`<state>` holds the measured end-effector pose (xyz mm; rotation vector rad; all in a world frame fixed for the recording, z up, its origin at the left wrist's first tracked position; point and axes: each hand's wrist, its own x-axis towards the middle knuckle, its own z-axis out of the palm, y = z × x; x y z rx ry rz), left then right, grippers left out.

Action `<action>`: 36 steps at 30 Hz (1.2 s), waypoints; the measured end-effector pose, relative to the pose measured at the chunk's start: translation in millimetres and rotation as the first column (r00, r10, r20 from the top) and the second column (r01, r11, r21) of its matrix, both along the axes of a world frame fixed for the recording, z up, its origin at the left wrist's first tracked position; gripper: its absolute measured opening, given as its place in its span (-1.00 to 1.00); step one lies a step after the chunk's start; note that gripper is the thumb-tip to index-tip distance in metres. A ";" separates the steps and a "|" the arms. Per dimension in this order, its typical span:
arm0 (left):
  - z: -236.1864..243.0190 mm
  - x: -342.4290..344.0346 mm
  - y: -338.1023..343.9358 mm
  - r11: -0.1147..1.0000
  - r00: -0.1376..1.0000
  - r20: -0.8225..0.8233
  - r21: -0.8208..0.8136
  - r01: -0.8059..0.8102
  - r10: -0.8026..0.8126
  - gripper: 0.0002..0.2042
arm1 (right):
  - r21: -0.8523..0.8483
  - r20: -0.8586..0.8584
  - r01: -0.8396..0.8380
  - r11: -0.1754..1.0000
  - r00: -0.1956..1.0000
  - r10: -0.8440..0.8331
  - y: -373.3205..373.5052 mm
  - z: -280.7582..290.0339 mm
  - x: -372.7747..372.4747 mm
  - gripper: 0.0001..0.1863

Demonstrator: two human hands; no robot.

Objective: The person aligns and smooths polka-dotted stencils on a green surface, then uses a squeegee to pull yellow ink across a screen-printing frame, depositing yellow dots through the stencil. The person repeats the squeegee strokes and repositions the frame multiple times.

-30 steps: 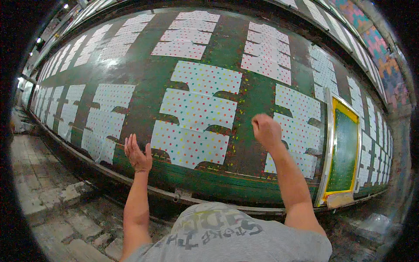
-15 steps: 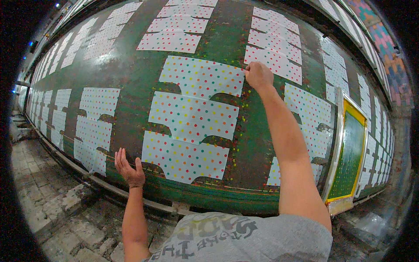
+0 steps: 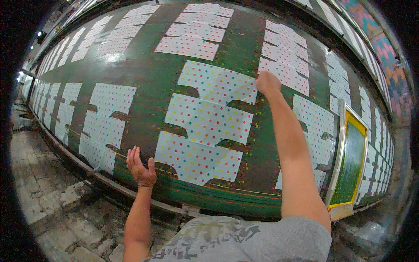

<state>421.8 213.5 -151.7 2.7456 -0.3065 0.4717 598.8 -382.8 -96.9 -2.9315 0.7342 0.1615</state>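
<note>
Grey paving blocks [image 3: 48, 174] form the floor at far left, bordering the near edge of a long green and brown worktop [image 3: 146, 109], which bends with the lens. Receding leftward on this surface is a row of pale dotted sheets; the nearest, the left dotted sheet [image 3: 109, 124], has dark curved notches along its sides. Next, the left hand [image 3: 142, 169] is open, thumb apart from the raised fingers, above the near part of the worktop and holding nothing. Beyond, in the far row, lies a red-dotted sheet [image 3: 194, 35]. At centre, the multicoloured dotted sheet [image 3: 209, 115] lies flat in three notched sections, between the two hands. Above the lower edge of view is the wearer's grey shirt [image 3: 262, 240]. The right hand [image 3: 269, 83] reaches to this sheet's far right corner, fingers curled inward; whether they grip the corner cannot be told. Farther right come the right dotted sheet [image 3: 316, 124], partly hidden by the forearm, and a yellow-bordered screen frame [image 3: 349, 153] with a green panel.
</note>
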 end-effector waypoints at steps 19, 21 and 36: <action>44.7 40.9 -19.2 0.901 0.927 0.317 -0.313 0.302 -0.201 -0.27 | 0.423 0.478 -0.831 0.360 0.543 0.690 313.1 129.6 -202.5 -0.86; 57.4 55.0 -14.9 0.906 0.892 0.342 -0.195 0.375 -0.295 -0.34 | 0.496 0.462 -0.784 0.373 0.602 0.652 321.5 142.2 -240.9 -0.84; 112.5 -40.9 75.0 0.588 0.407 -0.552 -0.808 -0.044 -0.727 -0.53 | 0.886 0.357 -0.302 0.353 0.929 -0.101 271.4 121.7 -468.1 -0.93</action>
